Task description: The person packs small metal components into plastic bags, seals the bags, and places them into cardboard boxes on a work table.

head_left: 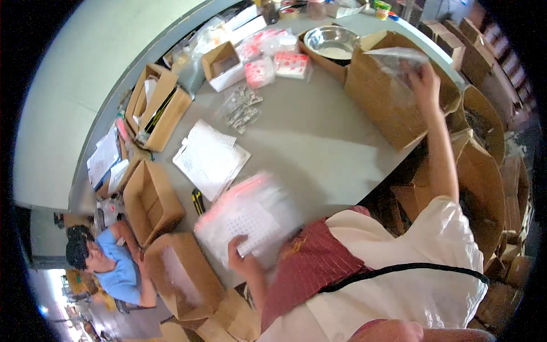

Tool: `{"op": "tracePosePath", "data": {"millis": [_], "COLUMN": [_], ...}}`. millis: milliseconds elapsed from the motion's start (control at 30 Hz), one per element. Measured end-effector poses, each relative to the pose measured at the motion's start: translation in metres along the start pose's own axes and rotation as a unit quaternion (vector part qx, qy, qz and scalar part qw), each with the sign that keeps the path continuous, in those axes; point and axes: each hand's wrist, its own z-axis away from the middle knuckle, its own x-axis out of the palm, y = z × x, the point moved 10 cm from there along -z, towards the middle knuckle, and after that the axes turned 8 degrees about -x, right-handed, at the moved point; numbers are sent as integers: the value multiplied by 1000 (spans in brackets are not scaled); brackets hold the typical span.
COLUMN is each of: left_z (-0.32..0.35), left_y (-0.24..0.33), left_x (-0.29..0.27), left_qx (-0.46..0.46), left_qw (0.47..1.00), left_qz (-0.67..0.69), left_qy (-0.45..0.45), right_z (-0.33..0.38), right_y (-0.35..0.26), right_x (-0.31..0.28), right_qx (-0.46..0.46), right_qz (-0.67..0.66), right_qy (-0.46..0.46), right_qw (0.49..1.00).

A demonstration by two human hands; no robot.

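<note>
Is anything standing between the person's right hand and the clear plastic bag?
Nothing visible does: the right hand appears to touch the clear plastic bag directly; the brown cardboard box shows behind them, not between.

A clear, wrinkled bag [393, 58] is near the surface's [307, 131] right edge. Stacked pink-edged clear packets [256, 208], blurred, are by its near edge.

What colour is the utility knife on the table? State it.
The utility knife is yellow and black; the head view, the only one, shows it.
</note>
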Motion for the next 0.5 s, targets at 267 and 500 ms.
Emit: {"op": "tracePosePath", "data": {"millis": [267, 500], "left_z": [-10, -8], "left_y": [27, 33], "left_x": [22, 19], "left_qx": [41, 59], "left_qw": [997, 991], "left_qz": [-20, -67], "left_qy": [-69, -98], "right_z": [-51, -58], "right_y": [209, 77], "right_x": [64, 36], "right_qx": [-102, -72], "right_qz": [283, 245], "right_qy": [-340, -230], "right_qw": [891, 939]}}
